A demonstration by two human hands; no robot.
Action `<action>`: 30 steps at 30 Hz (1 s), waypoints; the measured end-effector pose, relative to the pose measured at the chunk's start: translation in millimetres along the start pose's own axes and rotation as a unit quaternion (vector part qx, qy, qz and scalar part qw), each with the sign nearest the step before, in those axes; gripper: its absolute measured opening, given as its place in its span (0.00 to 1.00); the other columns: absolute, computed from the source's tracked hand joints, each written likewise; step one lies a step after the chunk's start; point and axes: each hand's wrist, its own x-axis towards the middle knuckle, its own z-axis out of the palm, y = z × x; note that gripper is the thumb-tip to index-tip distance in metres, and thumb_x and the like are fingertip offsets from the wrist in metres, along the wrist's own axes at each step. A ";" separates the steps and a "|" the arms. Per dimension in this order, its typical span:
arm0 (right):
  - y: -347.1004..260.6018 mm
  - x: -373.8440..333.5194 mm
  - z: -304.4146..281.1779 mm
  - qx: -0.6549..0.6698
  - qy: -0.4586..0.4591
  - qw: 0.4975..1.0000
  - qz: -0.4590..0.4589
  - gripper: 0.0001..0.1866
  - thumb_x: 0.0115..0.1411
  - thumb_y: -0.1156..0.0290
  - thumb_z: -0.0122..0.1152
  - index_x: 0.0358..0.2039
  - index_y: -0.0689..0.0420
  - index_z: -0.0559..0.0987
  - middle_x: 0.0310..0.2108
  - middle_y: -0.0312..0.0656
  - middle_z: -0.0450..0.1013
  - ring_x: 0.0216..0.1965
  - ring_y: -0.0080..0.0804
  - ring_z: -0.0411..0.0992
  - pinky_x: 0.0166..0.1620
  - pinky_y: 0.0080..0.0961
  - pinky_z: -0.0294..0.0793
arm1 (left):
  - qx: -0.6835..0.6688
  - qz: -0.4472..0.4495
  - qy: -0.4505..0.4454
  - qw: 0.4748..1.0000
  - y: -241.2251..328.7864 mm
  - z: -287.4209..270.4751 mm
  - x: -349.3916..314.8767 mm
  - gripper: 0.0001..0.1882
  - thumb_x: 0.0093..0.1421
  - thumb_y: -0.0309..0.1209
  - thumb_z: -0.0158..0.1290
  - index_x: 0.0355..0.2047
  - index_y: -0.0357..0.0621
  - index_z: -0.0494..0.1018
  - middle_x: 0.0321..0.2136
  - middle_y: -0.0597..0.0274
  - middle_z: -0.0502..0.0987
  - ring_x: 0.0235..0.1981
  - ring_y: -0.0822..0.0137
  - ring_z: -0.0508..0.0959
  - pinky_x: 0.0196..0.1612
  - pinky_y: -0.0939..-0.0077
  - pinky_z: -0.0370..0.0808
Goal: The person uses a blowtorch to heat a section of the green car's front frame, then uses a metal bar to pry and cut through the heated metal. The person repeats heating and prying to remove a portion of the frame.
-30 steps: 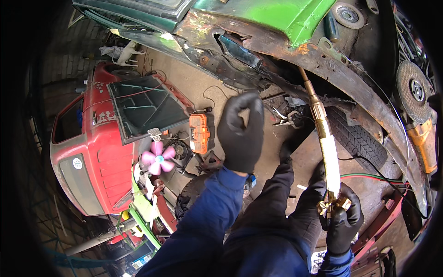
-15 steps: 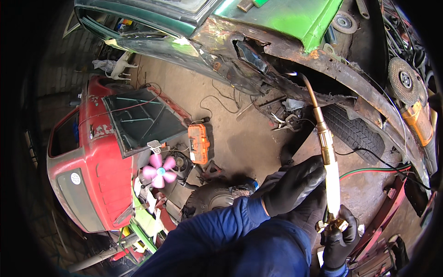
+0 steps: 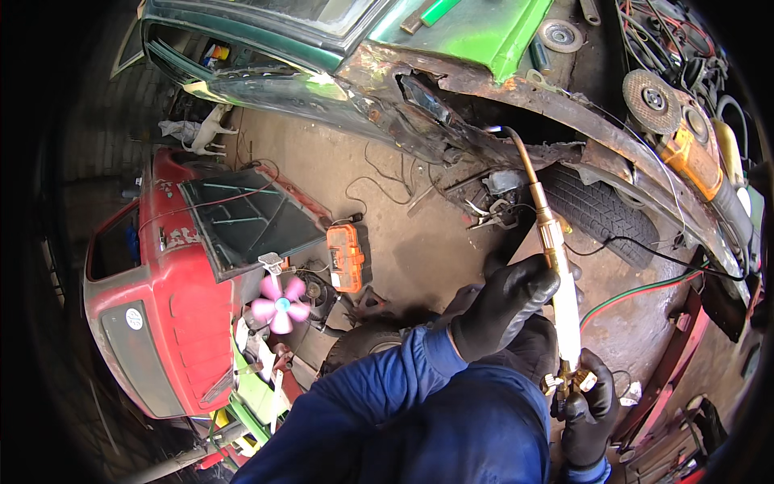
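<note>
Head view: nearest the lower edge, both hands are black-gloved, with blue sleeves [image 3: 387, 403] running up to them. The right hand [image 3: 587, 415] is clamped round the valve end of the torch [image 3: 562, 294], low at the right, fingers closed on the brass knobs. Just above and left of it, the left hand [image 3: 501, 302] is curled against the torch's pale handle, fingertips touching its upper part; whether it grips fully I cannot tell. The two hands sit near each other along the same handle, not touching. From the left hand the torch's brass tube runs up and away, and its bent tip lies against the rusted sill [image 3: 516, 89] of the green car [image 3: 476, 28]. Right of the tube, a tyre [image 3: 605, 210] sits under the sill. Red and green hoses [image 3: 645, 290] trail right from the right hand. Left of the left hand, on the floor, lie an orange case [image 3: 347, 256] and a pink fan [image 3: 279, 305]. Farther left stands a red car body [image 3: 173, 323]. Far right of the hands, a grinder [image 3: 685, 149] rests on the sill.
</note>
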 end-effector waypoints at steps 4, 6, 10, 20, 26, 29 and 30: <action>10.3 -6.3 -1.5 -0.008 0.012 0.999 -0.030 0.43 0.68 0.44 0.68 0.68 0.65 0.67 0.51 0.43 0.75 0.47 0.26 0.73 0.50 0.25 0.72 | 0.004 -0.001 0.027 1.000 -1.9 9.1 -4.9 0.26 0.77 0.47 0.54 0.58 0.34 0.76 0.44 0.63 0.83 0.48 0.73 0.81 0.55 0.73 0.77; 14.6 -7.8 1.8 0.016 0.019 1.000 -0.016 0.41 0.70 0.45 0.67 0.68 0.66 0.67 0.55 0.45 0.74 0.50 0.28 0.75 0.55 0.26 0.76 | -0.005 -0.015 0.026 1.000 -3.2 9.0 -5.1 0.26 0.77 0.47 0.54 0.59 0.34 0.76 0.44 0.64 0.82 0.47 0.74 0.80 0.55 0.75 0.77; 22.3 -5.0 12.3 0.011 0.077 0.997 -0.019 0.39 0.69 0.42 0.67 0.63 0.63 0.71 0.50 0.42 0.74 0.43 0.26 0.76 0.47 0.24 0.77 | 0.028 -0.053 0.031 0.998 2.0 -4.9 -1.3 0.26 0.76 0.46 0.54 0.60 0.34 0.75 0.44 0.66 0.81 0.47 0.76 0.79 0.54 0.79 0.75; 34.7 15.9 61.5 0.017 0.121 0.990 -0.065 0.38 0.65 0.43 0.72 0.59 0.62 0.73 0.49 0.40 0.73 0.38 0.24 0.74 0.42 0.24 0.75 | 0.085 -0.098 -0.022 0.991 60.1 -58.9 7.2 0.28 0.75 0.40 0.57 0.65 0.29 0.69 0.53 0.52 0.80 0.57 0.64 0.79 0.64 0.63 0.75; 32.0 40.6 85.7 0.011 0.092 0.989 -0.114 0.35 0.64 0.47 0.75 0.57 0.62 0.74 0.51 0.43 0.74 0.44 0.28 0.74 0.49 0.29 0.76 | 0.194 -0.111 -0.011 0.975 97.0 -87.5 7.6 0.30 0.74 0.44 0.58 0.63 0.28 0.70 0.52 0.46 0.81 0.56 0.57 0.82 0.64 0.57 0.78; 31.1 51.7 100.1 0.043 0.087 0.991 -0.095 0.36 0.64 0.46 0.75 0.58 0.62 0.74 0.51 0.42 0.74 0.46 0.29 0.74 0.51 0.31 0.76 | 0.229 -0.094 0.025 0.968 108.9 -96.5 10.1 0.29 0.73 0.45 0.57 0.60 0.29 0.72 0.52 0.47 0.81 0.57 0.56 0.82 0.63 0.57 0.78; 31.8 56.9 105.1 0.064 0.090 0.987 -0.118 0.36 0.61 0.49 0.77 0.58 0.62 0.75 0.50 0.47 0.76 0.45 0.34 0.79 0.50 0.33 0.80 | 0.240 -0.069 0.025 0.968 111.8 -98.9 12.2 0.28 0.73 0.45 0.58 0.58 0.29 0.74 0.51 0.48 0.81 0.55 0.57 0.83 0.62 0.57 0.78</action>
